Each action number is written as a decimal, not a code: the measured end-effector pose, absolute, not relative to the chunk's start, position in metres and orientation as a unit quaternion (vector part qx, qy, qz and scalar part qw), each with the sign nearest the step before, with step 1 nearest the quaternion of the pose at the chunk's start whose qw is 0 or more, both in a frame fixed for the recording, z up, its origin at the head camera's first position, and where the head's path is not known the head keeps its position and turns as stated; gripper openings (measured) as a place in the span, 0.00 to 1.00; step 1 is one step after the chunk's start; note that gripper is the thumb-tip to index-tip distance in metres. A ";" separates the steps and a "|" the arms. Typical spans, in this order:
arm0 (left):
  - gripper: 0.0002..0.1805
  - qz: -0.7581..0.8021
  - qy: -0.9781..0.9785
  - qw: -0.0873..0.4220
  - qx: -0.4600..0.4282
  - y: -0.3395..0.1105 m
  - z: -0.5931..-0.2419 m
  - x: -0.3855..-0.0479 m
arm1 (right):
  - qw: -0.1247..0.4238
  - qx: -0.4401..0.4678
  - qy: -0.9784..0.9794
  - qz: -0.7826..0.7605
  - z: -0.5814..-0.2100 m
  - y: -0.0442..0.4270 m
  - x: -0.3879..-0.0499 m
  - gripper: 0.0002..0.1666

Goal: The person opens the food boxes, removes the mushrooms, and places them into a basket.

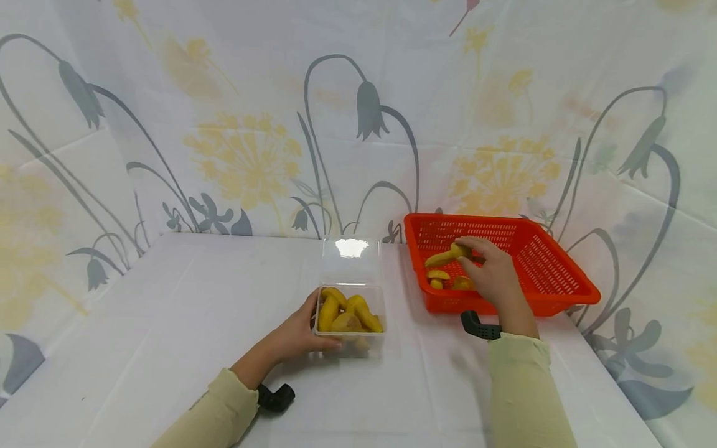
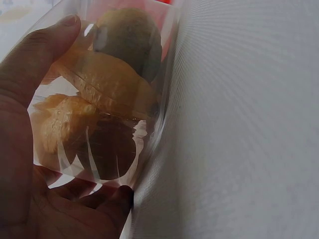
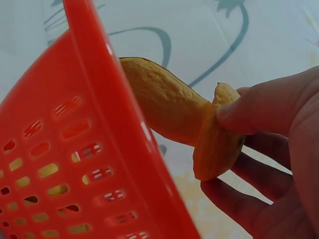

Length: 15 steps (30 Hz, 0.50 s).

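Observation:
My left hand [image 1: 295, 335] grips the left side of a clear plastic box [image 1: 379, 300]. Inside the box lie several yellow mushrooms [image 1: 364, 315], and its transparent lid [image 1: 350, 261] stands open at the back. Seen from the left wrist, the thumb [image 2: 52, 40] presses one wall while the other fingers curl below. My right hand [image 1: 493, 272] pinches a yellow mushroom [image 1: 442, 257] by its cap, over the left part of a red basket [image 1: 411, 239]. In the right wrist view the mushroom's thick stem [image 3: 164, 99] points away from the hand, partly hidden by the basket's rim.
In the basket, more yellow mushrooms [image 1: 438, 275] lie near its front left corner. A white cloth [image 1: 168, 323] covers the table, and a flower-printed sheet [image 1: 252, 93] hangs behind it. The basket stands at the back right, to the right of the box.

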<state>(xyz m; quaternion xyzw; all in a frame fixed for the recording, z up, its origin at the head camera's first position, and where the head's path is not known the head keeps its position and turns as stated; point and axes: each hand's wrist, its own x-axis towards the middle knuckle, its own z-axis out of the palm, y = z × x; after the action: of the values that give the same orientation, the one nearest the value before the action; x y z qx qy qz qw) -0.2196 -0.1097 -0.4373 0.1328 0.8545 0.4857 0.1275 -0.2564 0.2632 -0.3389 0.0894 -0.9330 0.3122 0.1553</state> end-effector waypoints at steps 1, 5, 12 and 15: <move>0.68 0.486 0.855 0.126 0.133 -0.110 -0.437 -0.220 | 0.152 0.086 -0.933 0.314 -0.339 0.263 -0.256 0.23; 0.68 0.487 0.854 0.127 0.131 -0.110 -0.439 -0.220 | 0.139 0.077 -0.936 0.314 -0.340 0.264 -0.256 0.23; 0.69 0.491 0.852 0.125 0.132 -0.111 -0.440 -0.219 | 0.125 0.067 -0.942 0.305 -0.346 0.266 -0.260 0.22; 0.69 0.491 0.852 0.124 0.134 -0.111 -0.439 -0.219 | 0.119 0.065 -0.944 0.301 -0.347 0.267 -0.262 0.22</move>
<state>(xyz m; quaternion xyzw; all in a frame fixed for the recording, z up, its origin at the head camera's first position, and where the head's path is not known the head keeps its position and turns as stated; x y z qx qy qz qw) -0.2194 -0.1107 -0.4394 0.1339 0.8517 0.4913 0.1238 -0.2623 0.2668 -0.3469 0.0652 -0.9439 0.3012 0.1185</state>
